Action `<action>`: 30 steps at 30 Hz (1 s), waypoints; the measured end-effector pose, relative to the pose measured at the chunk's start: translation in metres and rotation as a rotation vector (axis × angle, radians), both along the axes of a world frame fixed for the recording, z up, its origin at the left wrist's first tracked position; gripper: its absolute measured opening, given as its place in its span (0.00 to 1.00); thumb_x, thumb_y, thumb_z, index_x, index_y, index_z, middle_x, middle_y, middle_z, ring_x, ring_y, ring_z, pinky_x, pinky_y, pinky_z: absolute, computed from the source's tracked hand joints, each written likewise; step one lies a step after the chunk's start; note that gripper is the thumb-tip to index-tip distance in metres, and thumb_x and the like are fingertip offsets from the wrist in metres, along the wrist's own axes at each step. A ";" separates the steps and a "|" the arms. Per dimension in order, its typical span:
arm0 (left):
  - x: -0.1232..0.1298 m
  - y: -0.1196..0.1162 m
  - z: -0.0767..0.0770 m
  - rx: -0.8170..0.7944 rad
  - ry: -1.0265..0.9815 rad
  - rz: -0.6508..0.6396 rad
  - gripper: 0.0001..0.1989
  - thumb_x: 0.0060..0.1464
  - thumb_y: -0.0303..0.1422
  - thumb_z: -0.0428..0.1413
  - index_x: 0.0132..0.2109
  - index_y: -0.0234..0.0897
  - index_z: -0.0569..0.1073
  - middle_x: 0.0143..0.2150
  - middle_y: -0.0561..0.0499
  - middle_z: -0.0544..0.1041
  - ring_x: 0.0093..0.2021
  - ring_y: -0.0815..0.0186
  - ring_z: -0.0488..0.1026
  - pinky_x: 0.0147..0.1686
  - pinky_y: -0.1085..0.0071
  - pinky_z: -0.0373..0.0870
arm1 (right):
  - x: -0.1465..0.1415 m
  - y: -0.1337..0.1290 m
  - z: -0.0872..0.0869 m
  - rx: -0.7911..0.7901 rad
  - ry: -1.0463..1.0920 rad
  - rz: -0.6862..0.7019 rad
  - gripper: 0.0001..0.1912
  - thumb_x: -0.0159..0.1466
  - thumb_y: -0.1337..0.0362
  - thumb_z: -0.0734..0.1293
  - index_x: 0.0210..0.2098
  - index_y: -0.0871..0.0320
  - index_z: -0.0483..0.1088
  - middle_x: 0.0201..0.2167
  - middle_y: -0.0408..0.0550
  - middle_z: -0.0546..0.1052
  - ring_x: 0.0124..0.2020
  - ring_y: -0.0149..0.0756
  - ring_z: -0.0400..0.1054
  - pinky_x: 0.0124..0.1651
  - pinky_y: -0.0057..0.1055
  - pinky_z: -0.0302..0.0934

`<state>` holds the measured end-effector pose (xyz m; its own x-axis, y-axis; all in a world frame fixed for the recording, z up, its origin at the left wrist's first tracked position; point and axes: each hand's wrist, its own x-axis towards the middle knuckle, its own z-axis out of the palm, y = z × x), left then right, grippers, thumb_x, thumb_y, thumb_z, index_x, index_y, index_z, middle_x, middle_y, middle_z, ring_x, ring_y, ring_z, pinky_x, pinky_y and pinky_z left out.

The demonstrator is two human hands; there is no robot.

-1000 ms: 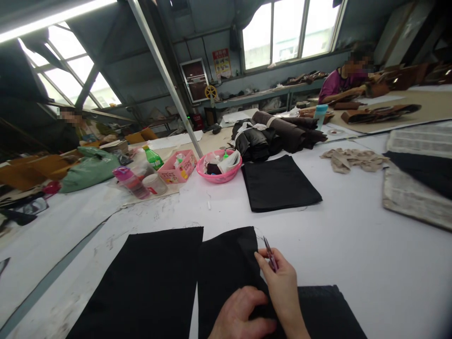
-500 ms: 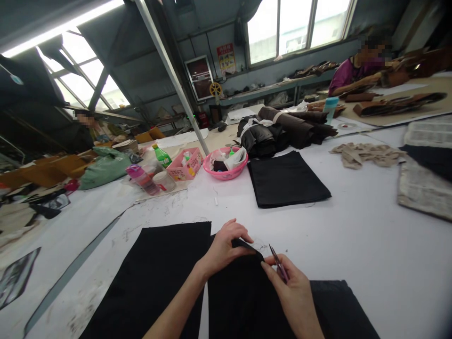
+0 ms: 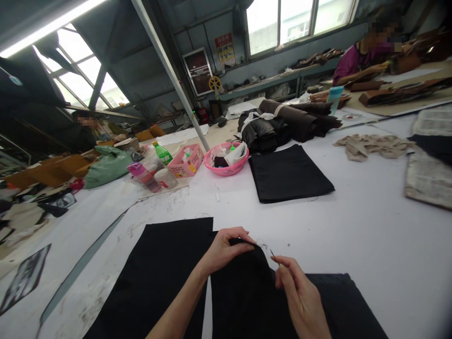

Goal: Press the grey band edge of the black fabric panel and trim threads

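Observation:
A black fabric piece (image 3: 243,292) lies in front of me with its far edge lifted. My left hand (image 3: 224,252) pinches that edge between thumb and fingers. Just right of the edge, my right hand (image 3: 302,294) is closed around small thread snips (image 3: 273,255); only their pointed tip shows past the fingers. Loose threads (image 3: 263,246) lie near the lifted edge. Another black panel (image 3: 151,273) is spread flat to the left, and a further black piece (image 3: 346,301) lies under and beyond my right hand.
A stack of black fabric (image 3: 291,174) sits farther back on the white table (image 3: 353,226). Behind are a pink basket (image 3: 226,170), a pink box (image 3: 185,162), bottles and dark rolls (image 3: 300,120). A beige cloth (image 3: 370,143) lies right. Two people sit in the background.
My right hand has drawn slightly away from the fabric edge and turned, so less of the snips shows. The left hand keeps its pinch on the edge. The view has shifted a little.

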<state>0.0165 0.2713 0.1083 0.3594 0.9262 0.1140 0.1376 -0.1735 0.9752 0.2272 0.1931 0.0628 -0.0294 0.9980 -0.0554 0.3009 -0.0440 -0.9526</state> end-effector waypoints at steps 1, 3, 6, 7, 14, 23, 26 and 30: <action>0.000 -0.001 0.000 -0.010 0.004 0.007 0.05 0.53 0.31 0.64 0.38 0.36 0.81 0.36 0.50 0.79 0.43 0.63 0.74 0.54 0.66 0.65 | 0.000 -0.002 0.000 -0.008 0.003 -0.002 0.21 0.70 0.43 0.54 0.47 0.49 0.67 0.25 0.37 0.67 0.26 0.31 0.64 0.32 0.25 0.57; 0.000 -0.002 -0.002 -0.026 0.015 0.019 0.05 0.53 0.31 0.64 0.38 0.36 0.81 0.36 0.49 0.79 0.44 0.62 0.74 0.52 0.67 0.66 | -0.002 -0.004 0.001 -0.022 0.012 0.011 0.20 0.70 0.43 0.54 0.45 0.49 0.66 0.25 0.37 0.67 0.27 0.31 0.64 0.33 0.25 0.57; -0.001 -0.003 -0.005 -0.038 0.018 0.016 0.05 0.53 0.32 0.64 0.38 0.35 0.80 0.36 0.49 0.79 0.43 0.62 0.74 0.50 0.67 0.67 | -0.005 -0.004 0.004 -0.037 0.023 0.042 0.20 0.69 0.42 0.55 0.44 0.50 0.65 0.25 0.37 0.68 0.28 0.32 0.65 0.33 0.25 0.57; -0.001 -0.004 -0.006 -0.040 0.013 0.009 0.05 0.53 0.32 0.64 0.38 0.35 0.80 0.36 0.49 0.79 0.43 0.62 0.74 0.50 0.67 0.67 | -0.006 -0.003 0.005 -0.039 0.025 0.051 0.19 0.69 0.42 0.56 0.44 0.50 0.64 0.26 0.37 0.68 0.28 0.32 0.65 0.33 0.25 0.57; 0.000 -0.008 -0.006 -0.068 -0.004 -0.036 0.06 0.53 0.33 0.64 0.38 0.34 0.80 0.35 0.48 0.79 0.40 0.64 0.74 0.49 0.67 0.67 | -0.012 0.001 0.010 -0.042 0.048 0.065 0.19 0.69 0.43 0.56 0.43 0.50 0.64 0.25 0.37 0.67 0.26 0.31 0.63 0.32 0.25 0.56; 0.005 -0.012 -0.005 -0.101 -0.018 -0.084 0.06 0.53 0.32 0.64 0.38 0.34 0.81 0.36 0.47 0.79 0.40 0.63 0.74 0.45 0.68 0.69 | -0.017 0.001 0.014 -0.017 0.140 0.059 0.17 0.69 0.45 0.59 0.40 0.53 0.65 0.23 0.38 0.66 0.25 0.31 0.61 0.29 0.26 0.55; 0.006 -0.012 -0.004 -0.112 -0.024 -0.092 0.06 0.53 0.32 0.64 0.38 0.34 0.81 0.36 0.47 0.79 0.39 0.63 0.74 0.44 0.69 0.69 | -0.017 0.003 0.016 -0.014 0.190 0.030 0.18 0.68 0.45 0.60 0.38 0.54 0.66 0.23 0.38 0.65 0.25 0.31 0.61 0.28 0.26 0.55; 0.007 -0.011 -0.004 -0.111 -0.025 -0.114 0.05 0.53 0.31 0.64 0.38 0.34 0.81 0.36 0.48 0.79 0.39 0.64 0.74 0.44 0.69 0.69 | -0.017 0.005 0.017 -0.031 0.257 0.025 0.19 0.67 0.45 0.62 0.35 0.55 0.67 0.22 0.38 0.64 0.23 0.30 0.59 0.26 0.26 0.53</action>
